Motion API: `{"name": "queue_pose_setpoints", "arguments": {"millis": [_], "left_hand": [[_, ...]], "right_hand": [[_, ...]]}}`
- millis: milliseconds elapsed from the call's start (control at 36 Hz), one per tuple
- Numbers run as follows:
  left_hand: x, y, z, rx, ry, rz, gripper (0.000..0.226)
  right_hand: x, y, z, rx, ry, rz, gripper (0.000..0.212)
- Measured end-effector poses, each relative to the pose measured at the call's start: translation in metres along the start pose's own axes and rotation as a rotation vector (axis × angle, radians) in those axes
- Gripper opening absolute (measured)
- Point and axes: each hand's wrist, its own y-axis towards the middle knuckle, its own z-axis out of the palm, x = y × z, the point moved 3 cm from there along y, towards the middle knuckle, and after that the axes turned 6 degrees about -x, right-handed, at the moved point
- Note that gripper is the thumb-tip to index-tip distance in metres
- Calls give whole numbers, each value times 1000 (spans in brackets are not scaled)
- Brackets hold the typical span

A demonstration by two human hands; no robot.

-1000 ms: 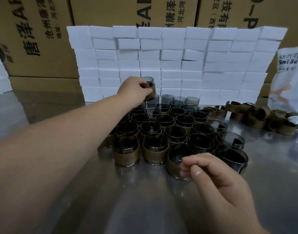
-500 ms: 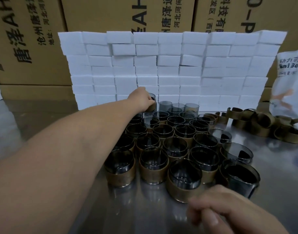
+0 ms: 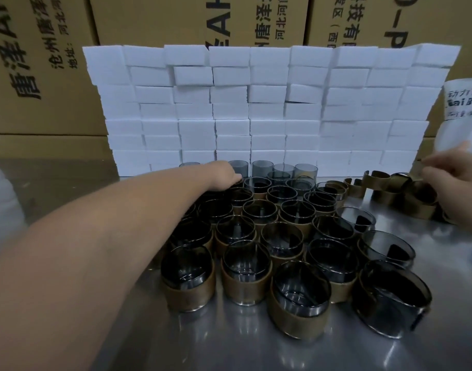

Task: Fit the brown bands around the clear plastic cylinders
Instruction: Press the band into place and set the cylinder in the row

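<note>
Several smoky clear cylinders wearing brown bands [image 3: 247, 283] stand packed together on the steel table [image 3: 229, 344]. A few bare cylinders [image 3: 261, 168] stand in the back row. My left hand [image 3: 224, 172] reaches to the back left of the cluster, fingers curled down over a cylinder there; the hand hides the grip. Loose brown bands [image 3: 390, 194] lie in a pile at the right. My right hand [image 3: 454, 172] hovers over that pile with relaxed fingers and holds nothing that I can see.
A wall of stacked white foam blocks [image 3: 269, 108] stands right behind the cylinders, with printed cardboard boxes [image 3: 149, 20] behind it. A white plastic bag [image 3: 465, 108] sits at the far right edge. Two unbanded cylinders [image 3: 384, 247] stand on the cluster's right side.
My left hand lowered the banded cylinder into the back row. My right hand left the near front of the cluster and moved up and right to the pile of bands.
</note>
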Motion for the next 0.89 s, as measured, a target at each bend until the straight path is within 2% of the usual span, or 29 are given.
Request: {"name": "queue_pose_setpoints", "arguments": {"millis": [28,111,167,250,306,389,500,639,722,778,889], "left_hand": [[3,-1,-6,-47,-33,8,42],[19,0,-23,-166,-48,-18,36],[34,-1,-31,-149,4,-74,33],[56,-6,-36,-60,68,-168,36],[70,-11,-35,-2,101,-213,38],[84,-18,-30,65,139,-252,39],[89,-19,-23,73,129,-254,36],[88,-16,-17,73,140,-262,32],[86,-18,-14,98,152,-278,21],[85,-19,-15,63,181,-296,18],[85,-19,-18,-57,113,-349,24]], "right_hand": [[-19,17,8,-35,-144,-106,27],[-72,42,23,144,-401,-6,55],[-97,34,32,295,-545,46,69],[-105,21,32,345,-649,110,80],[-105,15,38,375,-634,167,85],[-100,17,48,379,-605,165,79],[-104,29,53,261,-536,82,60],[-95,29,59,378,-654,-28,54],[-79,27,53,298,-573,-22,37],[-72,24,47,223,-614,-98,46],[-60,15,40,301,-679,-58,70]]}}
